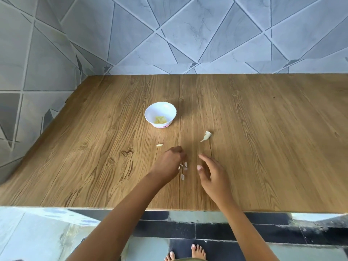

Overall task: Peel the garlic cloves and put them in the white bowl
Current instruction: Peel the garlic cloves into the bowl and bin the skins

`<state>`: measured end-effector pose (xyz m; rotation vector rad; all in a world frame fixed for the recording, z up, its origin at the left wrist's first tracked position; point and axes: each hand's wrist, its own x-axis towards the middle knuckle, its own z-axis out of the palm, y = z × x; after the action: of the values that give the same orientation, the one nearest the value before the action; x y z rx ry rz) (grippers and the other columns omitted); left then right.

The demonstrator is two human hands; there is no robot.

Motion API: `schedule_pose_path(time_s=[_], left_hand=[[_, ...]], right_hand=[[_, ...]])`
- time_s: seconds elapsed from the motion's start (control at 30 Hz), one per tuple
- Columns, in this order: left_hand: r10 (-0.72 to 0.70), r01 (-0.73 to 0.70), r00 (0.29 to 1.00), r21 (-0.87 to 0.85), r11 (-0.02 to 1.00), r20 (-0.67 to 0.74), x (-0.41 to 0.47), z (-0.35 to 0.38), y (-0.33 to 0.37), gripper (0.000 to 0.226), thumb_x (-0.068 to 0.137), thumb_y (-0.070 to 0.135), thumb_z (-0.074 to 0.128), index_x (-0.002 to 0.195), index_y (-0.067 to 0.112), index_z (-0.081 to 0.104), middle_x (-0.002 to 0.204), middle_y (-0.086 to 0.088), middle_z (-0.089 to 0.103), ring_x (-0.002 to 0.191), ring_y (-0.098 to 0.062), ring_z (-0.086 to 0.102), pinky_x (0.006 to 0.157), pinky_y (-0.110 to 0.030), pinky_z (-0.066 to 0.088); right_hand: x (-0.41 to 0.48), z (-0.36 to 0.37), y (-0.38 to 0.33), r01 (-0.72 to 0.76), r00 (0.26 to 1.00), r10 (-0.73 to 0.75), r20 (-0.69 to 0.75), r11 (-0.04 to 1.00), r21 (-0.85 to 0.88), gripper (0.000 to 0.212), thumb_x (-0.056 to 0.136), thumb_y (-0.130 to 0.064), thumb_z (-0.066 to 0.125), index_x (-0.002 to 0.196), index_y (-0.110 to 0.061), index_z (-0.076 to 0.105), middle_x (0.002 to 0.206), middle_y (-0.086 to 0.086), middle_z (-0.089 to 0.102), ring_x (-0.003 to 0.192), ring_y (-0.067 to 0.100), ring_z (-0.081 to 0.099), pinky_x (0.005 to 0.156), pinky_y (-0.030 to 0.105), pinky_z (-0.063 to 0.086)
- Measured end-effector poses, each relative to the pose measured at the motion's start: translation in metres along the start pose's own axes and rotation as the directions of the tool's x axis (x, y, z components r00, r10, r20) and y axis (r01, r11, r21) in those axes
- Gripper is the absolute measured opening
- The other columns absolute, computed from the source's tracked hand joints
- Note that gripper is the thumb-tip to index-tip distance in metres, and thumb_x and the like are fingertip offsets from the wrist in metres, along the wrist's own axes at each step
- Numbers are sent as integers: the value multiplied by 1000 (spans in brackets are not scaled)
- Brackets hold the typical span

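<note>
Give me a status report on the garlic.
Left hand curled, contents unseen; right hand open. Peeled cloves in white bowl, garlic piece on table. Skins between hands.

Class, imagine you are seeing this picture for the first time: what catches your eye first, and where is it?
Two bare hands over the wooden table: the left hand curled, the right hand open, papery garlic skins scattered between them. Beyond stands the white bowl holding peeled cloves, a pale garlic piece lying nearer and to its right.
</note>
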<state>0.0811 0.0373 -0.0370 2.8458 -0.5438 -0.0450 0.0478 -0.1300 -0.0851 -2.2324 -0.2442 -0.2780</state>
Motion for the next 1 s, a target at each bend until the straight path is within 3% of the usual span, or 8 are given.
schedule_pose_path(time_s=[0.27,0.4,0.53,0.63,0.73,0.87,0.93,1.0], left_hand=[[167,-161,985,-125,979,44,-39,-1,8,32,91,8,51,119,13,65,122,-3,60,103,-19,62,90,-34,51],[189,-189,982,-59,980,-5,-48,3,13,28,91,7,58,116,15,67,123,-3,62,100,-20,66,85,-33,55],[141,-141,990,39,989,4,-50,8,17,29,93,4,51,118,14,62,119,-2,60,99,-17,63,84,-28,53],[87,-86,996,34,996,-19,-40,6,23,17,94,13,53,107,11,64,105,-5,64,89,-20,64,78,-33,53],[-97,88,995,-212,973,-32,-26,-3,22,10,84,4,62,84,11,69,83,1,68,73,-12,64,69,-28,52],[-217,124,974,-668,734,-58,-16,-31,24,15,78,-1,70,80,13,74,74,0,71,67,-8,63,69,-27,53],[-107,51,992,-593,804,-60,-14,-37,40,22,78,-1,64,86,16,75,77,4,72,67,-3,63,68,-21,52],[-30,-13,996,-447,895,-88,-16,-32,56,30,75,-2,59,88,19,76,78,6,73,66,-1,61,67,-17,48]], right_hand=[[-3,-15,-16,-144,988,155,-1,918,370,29,95,-15,54,124,-17,58,116,-3,66,107,6,61,94,21,48],[-2,-19,-25,-308,925,369,87,598,740,24,96,-16,51,117,-21,60,116,-7,66,112,5,60,97,20,46],[2,-21,-28,-391,857,462,229,293,873,24,98,-13,45,116,-16,61,115,0,68,111,12,62,98,27,46],[8,-24,-32,-421,828,464,314,144,896,27,100,-14,41,122,-11,56,118,2,66,112,13,61,97,28,46],[15,-26,-33,-453,786,465,407,-13,891,30,102,-16,36,125,-9,53,119,5,63,112,15,59,97,29,45],[25,-26,-42,-500,699,437,565,-266,824,32,101,-22,39,112,-2,61,107,12,68,97,18,65,93,31,47],[29,-24,-47,-512,661,415,625,-359,780,37,101,-24,39,96,1,66,79,12,71,66,14,67,82,26,46],[31,-19,-50,-517,638,404,656,-407,753,43,101,-24,38,91,6,67,73,14,71,64,16,68,83,24,46]])
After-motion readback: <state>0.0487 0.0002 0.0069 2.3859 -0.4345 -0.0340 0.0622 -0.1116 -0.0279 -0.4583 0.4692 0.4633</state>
